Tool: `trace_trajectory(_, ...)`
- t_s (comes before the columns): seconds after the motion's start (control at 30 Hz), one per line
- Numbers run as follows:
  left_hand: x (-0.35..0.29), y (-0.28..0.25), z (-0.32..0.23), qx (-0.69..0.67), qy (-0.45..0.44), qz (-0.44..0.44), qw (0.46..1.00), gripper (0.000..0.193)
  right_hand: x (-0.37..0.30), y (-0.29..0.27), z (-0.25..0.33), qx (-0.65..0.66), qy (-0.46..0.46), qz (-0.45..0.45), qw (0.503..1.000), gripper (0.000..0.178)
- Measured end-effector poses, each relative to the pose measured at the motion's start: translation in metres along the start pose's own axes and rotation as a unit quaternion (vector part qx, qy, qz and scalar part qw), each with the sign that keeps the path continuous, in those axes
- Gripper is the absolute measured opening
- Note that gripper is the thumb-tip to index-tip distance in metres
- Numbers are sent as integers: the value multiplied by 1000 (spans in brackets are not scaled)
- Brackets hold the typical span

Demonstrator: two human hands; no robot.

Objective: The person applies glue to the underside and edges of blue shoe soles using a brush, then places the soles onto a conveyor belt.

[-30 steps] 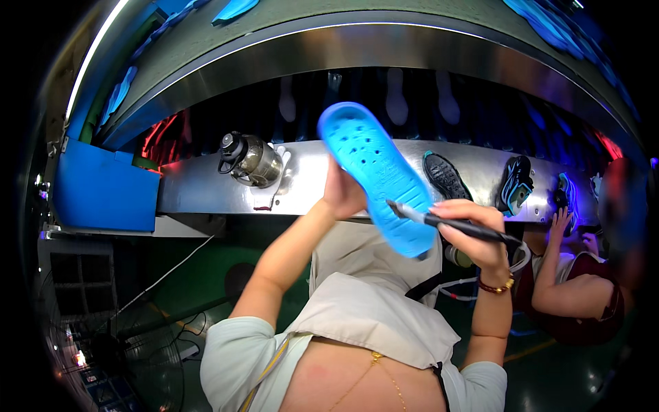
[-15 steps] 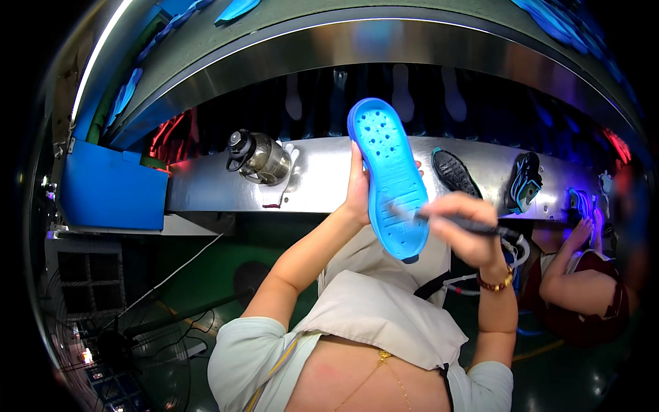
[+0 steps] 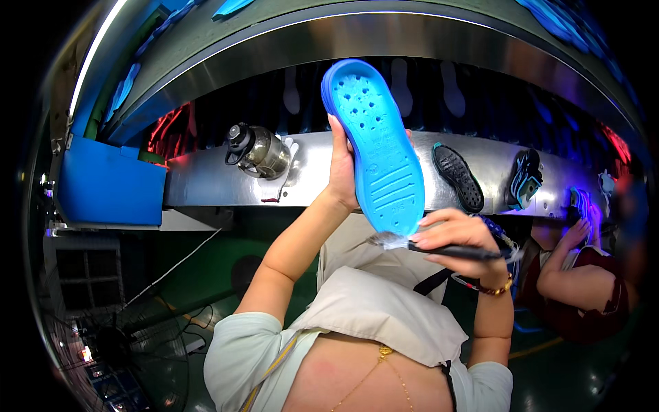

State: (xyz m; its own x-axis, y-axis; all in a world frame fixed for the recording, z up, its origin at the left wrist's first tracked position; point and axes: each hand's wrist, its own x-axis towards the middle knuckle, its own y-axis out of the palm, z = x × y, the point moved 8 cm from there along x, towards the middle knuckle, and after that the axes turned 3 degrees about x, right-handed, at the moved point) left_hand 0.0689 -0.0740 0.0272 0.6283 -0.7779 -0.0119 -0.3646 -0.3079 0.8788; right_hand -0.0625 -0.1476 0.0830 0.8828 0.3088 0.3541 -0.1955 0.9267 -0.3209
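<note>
A bright blue shoe sole stands tilted in front of me, its inner face with holes and ridges toward me. My left hand is closed around its left edge, with fingertips showing at the far side. In my right hand is a brush with a black handle, gripped between thumb and fingers. Its pale, splayed bristles are at the sole's lower end; whether they touch it I cannot tell. A thin tube appears to trail near my right wrist, which wears a beaded bracelet.
Behind my hands runs a metal ledge holding a dark transparent jug, a white glove, a black sole and a black-and-teal shoe. A conveyor curves above. At right, a co-worker's hands handle a lit shoe.
The blue sole and my left hand have moved up and slightly left. The brush has gone from the sole's middle down to its lower end, and my right hand is lower.
</note>
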Motion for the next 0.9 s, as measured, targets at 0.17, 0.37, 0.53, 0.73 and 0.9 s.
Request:
trace_trajectory(0.17,-5,25,-14,25,31,-15,999,81,-9,-22,-34,301,35,-187,934,18)
trace_trajectory(0.37,-20,28,14,23,69,-19,997,62,-8,-3,-22,223,66,-269,935,19)
trace_trajectory(0.53,-18,18,11,33,60,-60,996,59,-4,-22,-9,192,86,-265,941,16)
trace_trajectory(0.73,-10,24,7,-45,41,-14,998,58,16,-10,17,41,-22,-142,989,18)
trace_trajectory(0.9,-12,30,2,-27,27,0,999,43,17,-29,10,42,-13,-157,987,18)
